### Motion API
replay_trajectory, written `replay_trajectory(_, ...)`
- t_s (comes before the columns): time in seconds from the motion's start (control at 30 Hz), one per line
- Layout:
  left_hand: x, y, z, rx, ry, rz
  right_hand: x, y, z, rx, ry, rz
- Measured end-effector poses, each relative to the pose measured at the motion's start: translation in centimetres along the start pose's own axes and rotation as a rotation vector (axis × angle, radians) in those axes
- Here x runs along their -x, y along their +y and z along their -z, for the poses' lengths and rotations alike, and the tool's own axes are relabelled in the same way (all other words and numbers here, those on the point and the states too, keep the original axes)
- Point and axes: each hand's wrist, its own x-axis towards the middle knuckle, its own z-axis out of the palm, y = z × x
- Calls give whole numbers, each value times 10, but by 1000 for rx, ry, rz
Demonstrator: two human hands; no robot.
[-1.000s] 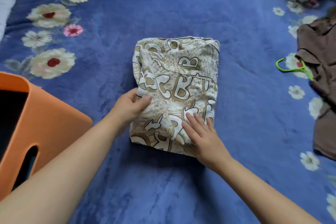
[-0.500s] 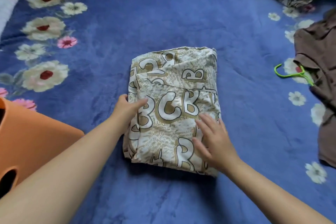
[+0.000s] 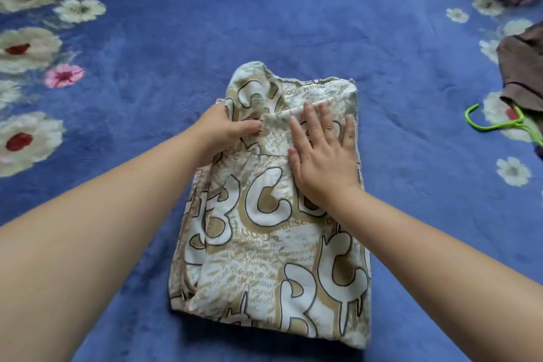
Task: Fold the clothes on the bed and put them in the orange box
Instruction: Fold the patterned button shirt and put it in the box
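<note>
Head view: both hands slide up from the near edge toward twelve o'clock on the shirt (image 3: 276, 214). Left hand (image 3: 223, 129) now pinches a fold at the far left corner; right hand (image 3: 323, 153) lies flat, fingers straight, pressing beside it. Looks like a final tidy before boxing. The box has dropped out of view. Shirt lies mid-bed (image 3: 293, 23); brown garment (image 3: 523, 73) and green hanger (image 3: 499, 125) at three o'clock.
</note>
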Motion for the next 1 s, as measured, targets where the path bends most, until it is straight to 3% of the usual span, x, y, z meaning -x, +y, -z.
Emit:
replay_trajectory(0.13,-3,21,-12,163,-193,-52,0,16,-10,-34,249,-44)
replay_trajectory(0.2,-5,16,-8,162,-99,-25,-1,24,-14,-48,285,7)
replay_trajectory(0.27,-12,-4,6,11,105,37,0,24,-19,-89,284,86)
replay_trajectory(0.37,-19,-32,24,-175,254,167,-3,10,-19,-146,89,187)
replay_trajectory(0.47,-6,-37,23,-96,293,224,-13,6,-23,-198,-137,204)
replay_trajectory(0.6,34,-51,16,59,153,331,-17,15,-21,-317,-214,247)
replay_trajectory(0.73,58,-60,19,157,-58,445,-25,18,-6,-225,142,273)
replay_trajectory(0.87,65,-51,17,145,-142,511,-38,39,3,-2,-139,126)
replay_trajectory(1.0,72,-49,23,153,-125,509,-48,41,4,14,-226,153)
